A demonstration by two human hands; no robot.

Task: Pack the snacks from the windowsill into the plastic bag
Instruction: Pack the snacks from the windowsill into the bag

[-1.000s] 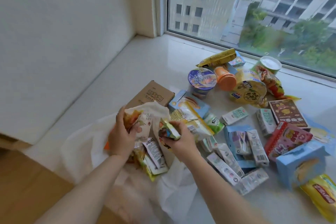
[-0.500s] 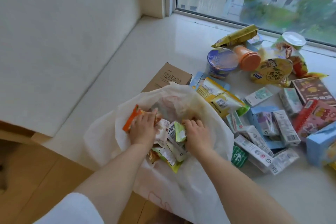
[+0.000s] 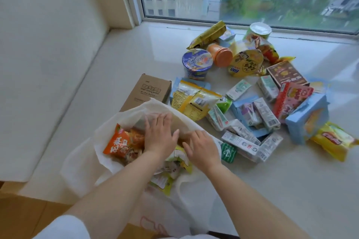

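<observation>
Snacks [image 3: 124, 144] are settling inside the plastic bag [image 3: 108, 132] at six o'clock; left hand [image 3: 159, 134] and right hand [image 3: 202, 149], now empty and flat-fingered, are pressing them down, while most are waiting on the windowsill [image 3: 136, 58] at two o'clock.

The near part of the white plastic bag [image 3: 108, 163] runs off the bottom edge, so its full shape cannot be seen. Both forearms lie across its mouth and cover much of what lies inside; only an orange packet [image 3: 121, 145] at the left and a green-and-yellow packet [image 3: 171, 169] nearer show in part. The left hand [image 3: 158, 135] lies flat, and whether it presses on anything is unclear. The fingertips [image 3: 187, 142] of the right hand [image 3: 202, 150] dip behind the bag's rim, so its grip cannot be told. The brown box [image 3: 149, 91] is half hidden by the bag. Print on the small cartons [image 3: 250, 134] is too blurred to read. The yellow packet [image 3: 334, 139] at far right is cut by the frame edge.
</observation>
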